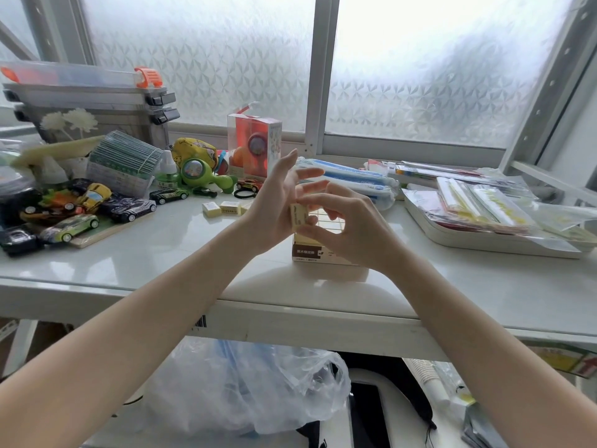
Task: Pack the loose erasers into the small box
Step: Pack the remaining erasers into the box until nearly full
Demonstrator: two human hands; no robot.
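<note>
Eraser (298,218) pinched by right hand (349,227) thumb + forefinger just above small box (310,250), w/ left hand (277,208) fingers spread, palm steadying it. Prob. light, firm, slightly grippy: best held by narrow edges, slotted beside rows already packed. More loose erasers (223,208) on table (161,250), near toy cars (129,208).

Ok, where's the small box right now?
The small box stands on the table, centre, right beneath both hands, with an eraser held just above it.
</note>
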